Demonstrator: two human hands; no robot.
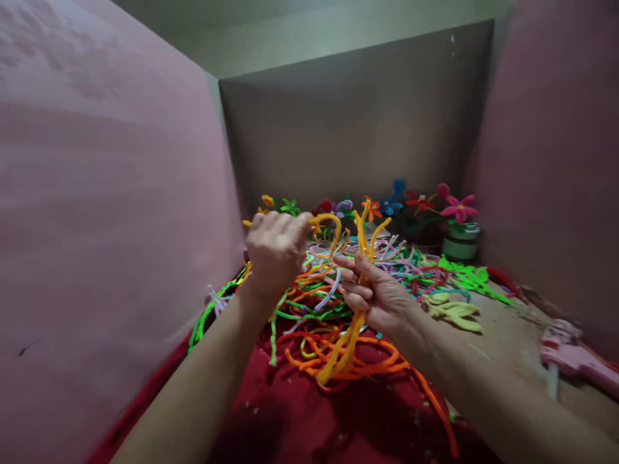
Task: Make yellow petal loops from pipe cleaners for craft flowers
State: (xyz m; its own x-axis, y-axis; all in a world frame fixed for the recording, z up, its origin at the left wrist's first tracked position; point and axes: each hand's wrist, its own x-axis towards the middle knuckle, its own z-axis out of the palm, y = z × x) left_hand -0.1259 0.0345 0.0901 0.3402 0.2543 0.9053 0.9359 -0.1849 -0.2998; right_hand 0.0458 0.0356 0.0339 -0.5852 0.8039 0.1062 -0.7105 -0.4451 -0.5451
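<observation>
My left hand is closed in a fist around a yellow-orange pipe cleaner. One short end sticks out on the left of the fist, and the rest bends over in a loop toward the other hand. Fingers and thumb of my right hand wrap round a bundle of yellow-orange pipe cleaners. Their tips fan out above the thumb, and the lengths hang down below the palm. Under both hands spreads a tangled heap of coloured pipe cleaners; orange ones lie nearest me.
Fuzzy flowers stand along the back, beside a green container. Bright green pieces and pale yellow leaf shapes lie to the right. A pink glue gun rests at far right. Pink walls rise on both sides; red cloth covers the front.
</observation>
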